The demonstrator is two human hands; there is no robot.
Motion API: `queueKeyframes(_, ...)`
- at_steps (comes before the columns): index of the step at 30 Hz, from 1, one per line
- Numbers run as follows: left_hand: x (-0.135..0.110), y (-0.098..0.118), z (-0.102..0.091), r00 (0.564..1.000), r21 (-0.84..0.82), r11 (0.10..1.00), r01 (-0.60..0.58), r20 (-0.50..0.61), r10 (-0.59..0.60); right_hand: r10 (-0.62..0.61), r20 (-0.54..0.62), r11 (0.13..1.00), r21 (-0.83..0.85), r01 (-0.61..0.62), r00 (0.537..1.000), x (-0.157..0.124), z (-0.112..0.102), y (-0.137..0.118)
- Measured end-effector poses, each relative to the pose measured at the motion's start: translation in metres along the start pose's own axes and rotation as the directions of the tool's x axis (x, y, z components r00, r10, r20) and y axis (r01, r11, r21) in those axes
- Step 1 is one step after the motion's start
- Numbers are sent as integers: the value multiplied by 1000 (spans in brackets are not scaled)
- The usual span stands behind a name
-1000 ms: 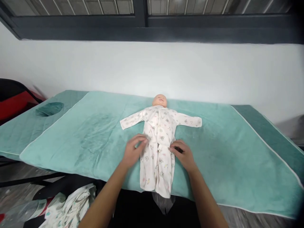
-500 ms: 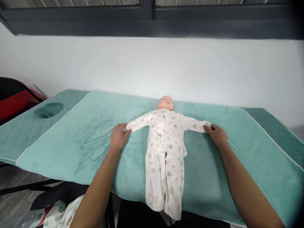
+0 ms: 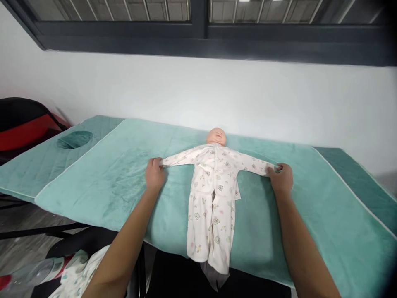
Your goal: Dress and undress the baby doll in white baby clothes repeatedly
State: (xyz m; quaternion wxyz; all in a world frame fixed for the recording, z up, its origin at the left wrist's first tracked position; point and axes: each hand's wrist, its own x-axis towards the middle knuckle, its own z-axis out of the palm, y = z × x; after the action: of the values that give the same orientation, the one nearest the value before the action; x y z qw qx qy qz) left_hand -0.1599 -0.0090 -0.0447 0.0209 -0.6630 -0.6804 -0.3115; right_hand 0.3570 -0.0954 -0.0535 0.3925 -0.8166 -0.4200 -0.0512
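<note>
A baby doll [image 3: 216, 136] lies on its back on a green padded table, its head toward the wall. It is dressed in a white patterned long-sleeved top [image 3: 214, 171] and matching trousers [image 3: 211, 231], whose legs hang over the near table edge. Both sleeves are stretched out sideways. My left hand [image 3: 155, 174] pinches the cuff of the sleeve on the left. On the other side, my right hand [image 3: 281, 179] grips the end of the opposite sleeve between thumb and fingers. The doll's own hands cannot be seen.
The green table cover [image 3: 102, 182] has a face hole [image 3: 75, 140] at its left end. A black and red chair [image 3: 27, 128] stands beyond that end. At lower left are a plastic bottle [image 3: 40, 271] and a patterned cloth [image 3: 77, 273] on a black seat. A white wall [image 3: 186, 91] runs behind.
My left hand has pulled its sleeve slightly outward and up. My right hand has shifted a little on its cuff, wrist turned more upright. The camera view has tilted slightly.
</note>
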Motion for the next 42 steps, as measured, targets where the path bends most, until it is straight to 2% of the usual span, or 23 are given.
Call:
queueKeyframes(2, -3, 3, -3, 998, 18, 998, -61, -6, 61, -131, -77, 991, -10, 131, 988, -16, -4, -10)
queueKeyframes(3, -6, 4, -4, 993, 31, 993, -113, 24, 112, -220, -79, 975, -4, 220, 972, -26, -5, -16)
queueKeyframes(5, -9, 6, -6, 970, 49, 976, -212, 134, 204, -398, -20, 917, 30, 398, 917, -48, -7, -30)
queueKeyframes(7, -10, 8, -6, 952, 57, 971, -233, 217, 215, -522, 71, 853, 81, 516, 850, -70, -9, -45)
queueKeyframes(9, -11, 10, -8, 970, 77, 982, -170, 191, 153, -578, 133, 815, 147, 561, 805, -92, -15, -58)
queueKeyframes(12, -24, 19, -18, 986, 3, 988, -154, 59, 153, -564, 192, 812, 310, 495, 804, -130, -34, -70)
queueKeyframes(14, -52, 30, -31, 971, -159, 959, -233, 9, 238, -525, 271, 812, 441, 381, 807, -164, -54, -72)
queueKeyframes(15, -72, 36, -39, 958, -265, 925, -272, 10, 285, -530, 331, 799, 503, 329, 781, -184, -64, -72)
queueKeyframes(18, -149, 52, -62, 917, -517, 823, -234, 164, 364, -623, 439, 728, 629, 274, 647, -247, -88, -69)
queueKeyframes(19, -173, 56, -68, 875, -565, 792, -234, 234, 425, -620, 454, 743, 602, 292, 640, -264, -94, -69)
queueKeyframes(20, -195, 60, -73, 807, -600, 751, -275, 281, 520, -601, 463, 766, 566, 305, 651, -279, -97, -69)
queueKeyframes(21, -213, 62, -77, 769, -584, 746, -320, 299, 565, -581, 468, 789, 526, 318, 666, -289, -99, -71)
queueKeyframes(22, -226, 65, -80, 760, -556, 745, -370, 280, 586, -560, 468, 807, 493, 325, 683, -296, -100, -73)
queueKeyframes(24, -242, 69, -83, 767, -487, 739, -465, 195, 611, -551, 448, 812, 484, 328, 704, -301, -100, -77)
queueKeyframes(27, -250, 79, -89, 758, -437, 699, -566, 58, 650, -604, 362, 733, 603, 316, 710, -297, -105, -82)
queueKeyframes(30, -253, 89, -99, 755, -444, 670, -595, -22, 655, -638, 262, 630, 718, 296, 724, -295, -115, -81)
queueKeyframes(32, -256, 93, -103, 765, -463, 666, -584, -42, 642, -640, 251, 618, 730, 292, 726, -296, -119, -80)
queueKeyframes(34, -261, 93, -102, 776, -469, 677, -567, -29, 630, -650, 310, 646, 707, 289, 694, -298, -118, -78)
queueKeyframes(36, -269, 90, -100, 784, -463, 699, -546, 12, 620, -668, 390, 686, 652, 322, 634, -300, -114, -77)
queueKeyframes(38, -277, 83, -99, 773, -486, 691, -536, 47, 632, -701, 459, 695, 609, 382, 546, -300, -112, -75)
queueKeyframes(40, -279, 76, -102, 760, -553, 645, -527, 33, 649, -738, 489, 669, 623, 406, 465, -293, -114, -72)
queueKeyframes(41, -275, 74, -103, 776, -586, 630, -510, 3, 631, -745, 486, 657, 653, 377, 456, -285, -117, -70)
queueKeyframes(42, -266, 73, -104, 813, -610, 634, -476, -30, 582, -731, 475, 658, 681, 322, 489, -272, -118, -70)
